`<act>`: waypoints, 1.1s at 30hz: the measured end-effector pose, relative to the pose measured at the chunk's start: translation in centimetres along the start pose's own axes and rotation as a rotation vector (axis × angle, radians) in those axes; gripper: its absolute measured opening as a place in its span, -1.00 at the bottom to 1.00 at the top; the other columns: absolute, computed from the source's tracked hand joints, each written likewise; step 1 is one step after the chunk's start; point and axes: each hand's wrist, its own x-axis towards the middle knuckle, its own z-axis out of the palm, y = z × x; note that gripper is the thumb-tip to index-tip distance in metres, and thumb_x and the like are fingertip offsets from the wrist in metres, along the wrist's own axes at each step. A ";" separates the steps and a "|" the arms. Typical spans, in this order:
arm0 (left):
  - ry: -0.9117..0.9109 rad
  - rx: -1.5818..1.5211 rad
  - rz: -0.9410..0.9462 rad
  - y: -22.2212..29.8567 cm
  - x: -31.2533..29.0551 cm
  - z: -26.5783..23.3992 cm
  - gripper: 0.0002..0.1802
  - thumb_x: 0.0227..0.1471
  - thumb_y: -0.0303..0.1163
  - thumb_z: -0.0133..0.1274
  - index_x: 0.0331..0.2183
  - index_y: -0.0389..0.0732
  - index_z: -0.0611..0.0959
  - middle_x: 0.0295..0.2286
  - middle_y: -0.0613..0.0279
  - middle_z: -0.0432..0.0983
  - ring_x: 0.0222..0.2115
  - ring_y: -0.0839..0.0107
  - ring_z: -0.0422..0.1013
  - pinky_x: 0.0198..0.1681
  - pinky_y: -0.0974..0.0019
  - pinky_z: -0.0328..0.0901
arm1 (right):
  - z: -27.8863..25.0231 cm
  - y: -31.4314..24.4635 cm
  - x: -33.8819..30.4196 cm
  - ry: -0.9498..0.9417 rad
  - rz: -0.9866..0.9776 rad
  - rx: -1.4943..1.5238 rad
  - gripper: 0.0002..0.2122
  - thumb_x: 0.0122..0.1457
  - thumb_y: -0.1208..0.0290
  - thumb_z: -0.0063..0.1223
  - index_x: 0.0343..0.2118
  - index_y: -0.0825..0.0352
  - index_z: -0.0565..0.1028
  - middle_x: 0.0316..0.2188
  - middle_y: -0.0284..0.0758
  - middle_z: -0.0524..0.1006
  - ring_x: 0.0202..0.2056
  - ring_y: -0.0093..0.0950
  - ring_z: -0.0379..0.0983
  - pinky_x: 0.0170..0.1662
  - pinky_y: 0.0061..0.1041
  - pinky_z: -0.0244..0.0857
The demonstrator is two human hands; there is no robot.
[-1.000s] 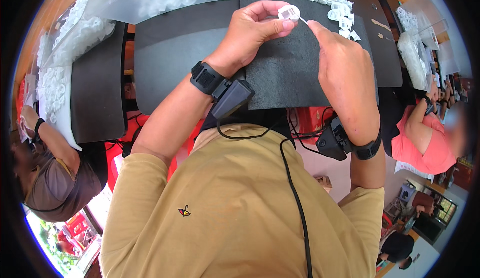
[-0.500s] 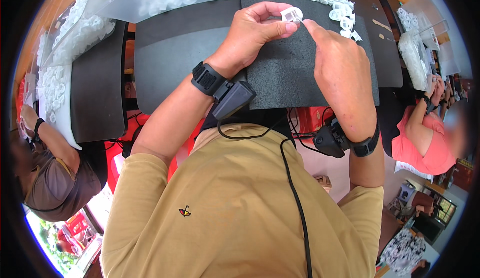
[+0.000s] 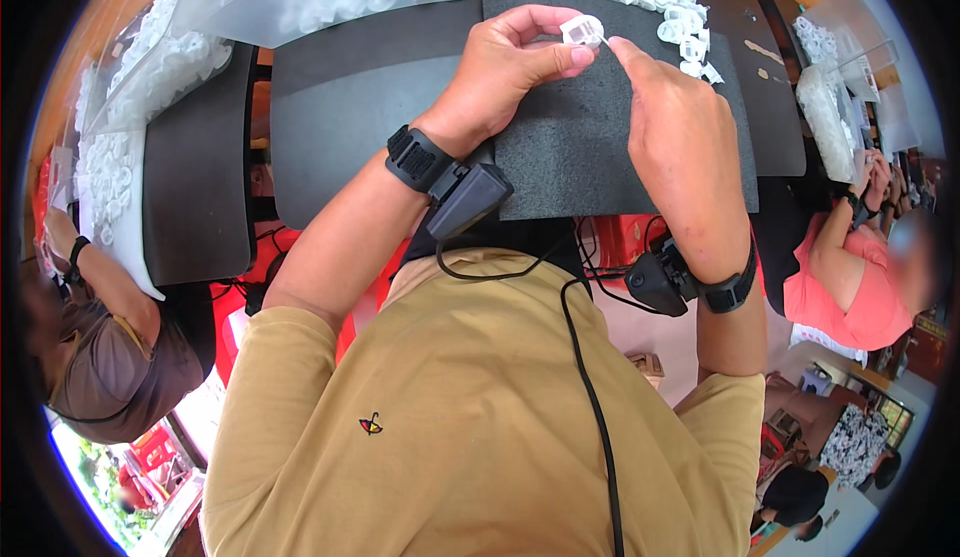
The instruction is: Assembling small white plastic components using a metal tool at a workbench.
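White plastic part (image 3: 582, 31): held over dark mat (image 3: 600, 152), between 2 hands, up and left of right index fingertip.
Long axis: unclear at this size; outline nearly round.
Left hand (image 3: 508, 61): nearer, touching; pinching the part between thumb and fingers.
Right hand (image 3: 684, 122): curled, index finger toward the part's right edge; cannot tell whether pinching thin pale sliver (image 3: 604, 42).

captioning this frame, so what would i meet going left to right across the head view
Co-worker's hand, dark side table, wearer's left hand, held white plastic piece, wearer's right hand, coral-shirted co-worker.
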 end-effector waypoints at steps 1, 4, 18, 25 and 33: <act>0.001 0.017 0.003 0.0 0.0 0.0 -0.61 -0.04 -0.51 0.20 -0.11 -0.26 0.52 -0.21 0.20 0.51 -0.18 0.44 0.47 -0.15 0.44 0.39 | 0.1 0.0 0.1 0.000 -0.001 -0.001 -0.70 0.09 0.61 -0.12 -0.10 0.29 0.48 -0.40 -0.11 0.53 -0.40 -0.10 0.46 -0.38 -0.22 0.33; -0.006 0.034 0.017 0.0 0.0 0.0 -0.62 -0.05 -0.53 0.20 -0.13 -0.29 0.53 -0.22 0.18 0.52 -0.19 0.45 0.47 -0.14 0.43 0.39 | 0.1 0.1 0.1 -0.007 0.014 0.001 -0.70 0.08 0.61 -0.11 -0.10 0.29 0.48 -0.40 -0.11 0.52 -0.40 -0.10 0.47 -0.38 -0.22 0.33; 0.050 0.025 0.098 0.3 0.0 0.3 -0.68 -0.05 -0.58 0.17 -0.17 -0.35 0.54 -0.27 0.15 0.54 -0.27 0.47 0.49 -0.18 0.42 0.43 | -0.4 -0.6 -0.4 -0.009 0.025 0.011 -0.69 0.05 0.60 -0.09 -0.10 0.34 0.46 -0.41 -0.13 0.54 -0.41 -0.13 0.50 -0.37 -0.22 0.38; 0.034 0.027 0.089 0.3 -0.2 0.3 -0.67 -0.05 -0.59 0.17 -0.16 -0.35 0.54 -0.27 0.16 0.54 -0.27 0.48 0.49 -0.17 0.43 0.43 | 0.0 -0.5 -0.1 -0.018 0.013 0.041 -0.70 0.07 0.60 -0.11 -0.10 0.35 0.46 -0.39 -0.12 0.54 -0.38 -0.13 0.51 -0.35 -0.23 0.39; 0.001 0.052 0.074 0.4 -0.1 0.2 -0.63 -0.07 -0.52 0.22 -0.15 -0.29 0.55 -0.25 0.21 0.54 -0.25 0.53 0.46 -0.17 0.46 0.40 | 0.3 0.3 0.1 0.010 -0.080 -0.038 -0.70 0.04 0.59 -0.10 -0.13 0.32 0.49 -0.45 -0.18 0.54 -0.43 -0.16 0.50 -0.38 -0.25 0.38</act>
